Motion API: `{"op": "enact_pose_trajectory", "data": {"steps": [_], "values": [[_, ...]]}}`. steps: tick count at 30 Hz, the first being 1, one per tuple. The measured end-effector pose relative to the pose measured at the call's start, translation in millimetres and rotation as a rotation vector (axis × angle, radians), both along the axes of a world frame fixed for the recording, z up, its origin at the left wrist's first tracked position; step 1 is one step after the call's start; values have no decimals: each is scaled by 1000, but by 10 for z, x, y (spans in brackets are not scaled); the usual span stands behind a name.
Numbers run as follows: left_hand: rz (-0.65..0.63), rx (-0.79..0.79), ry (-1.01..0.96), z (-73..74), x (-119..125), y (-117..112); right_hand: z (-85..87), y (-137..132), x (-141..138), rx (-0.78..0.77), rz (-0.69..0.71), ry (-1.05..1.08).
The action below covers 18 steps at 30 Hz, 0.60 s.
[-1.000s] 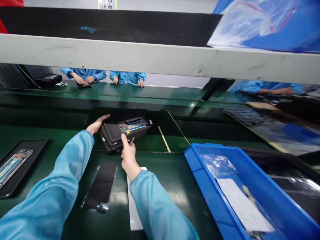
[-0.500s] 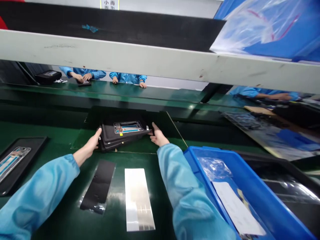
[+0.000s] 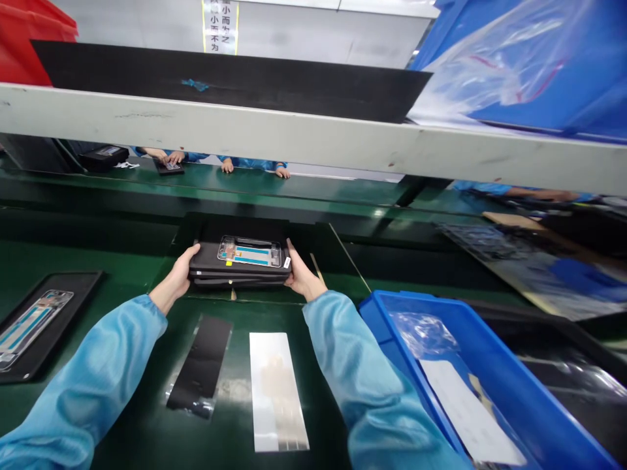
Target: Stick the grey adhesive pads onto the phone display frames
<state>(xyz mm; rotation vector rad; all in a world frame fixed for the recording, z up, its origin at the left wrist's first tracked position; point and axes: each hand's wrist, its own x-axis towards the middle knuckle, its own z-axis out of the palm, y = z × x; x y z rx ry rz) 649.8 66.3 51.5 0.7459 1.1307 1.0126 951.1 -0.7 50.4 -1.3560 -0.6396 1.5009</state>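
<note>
A stack of black trays (image 3: 208, 258) sits between my two hands at the far side of the green work surface. On its top tray lies a phone frame (image 3: 252, 251) with blue strips, beside a small yellow tag. My left hand (image 3: 177, 275) grips the stack's left end, thumb along the upper edge. At the right end my right hand (image 3: 302, 274) presses against the side, near a white label; some of its fingers are hidden. Nearer me are a black sheet (image 3: 200, 365) under clear film and a pale, shiny strip (image 3: 278, 391).
Another black tray (image 3: 63, 320) with a phone frame lies at left. A blue bin (image 3: 494, 365) with papers and plastic stands at right. A grey shelf beam (image 3: 274, 140) crosses above. Beyond it, co-workers' hands (image 3: 169, 156) work at another green bench.
The tray stack has turned from tilted to nearly level and square to me, its layers now lined up. My right hand has closed in against its right end. The head view has shifted slightly upward.
</note>
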Motion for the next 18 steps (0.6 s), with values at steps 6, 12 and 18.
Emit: {"op": "enact_pose_trajectory", "data": {"steps": [6,12,18], "values": [[-183,13,-3,281,51,61,157,-919,-158,44,-104,162],[-522,-18,36,418,682,-136,10,-2188,-594,139,-483,239],[-917,-50,138,250,1630,-694,-260,-3412,-1113,38,-807,250]]}}
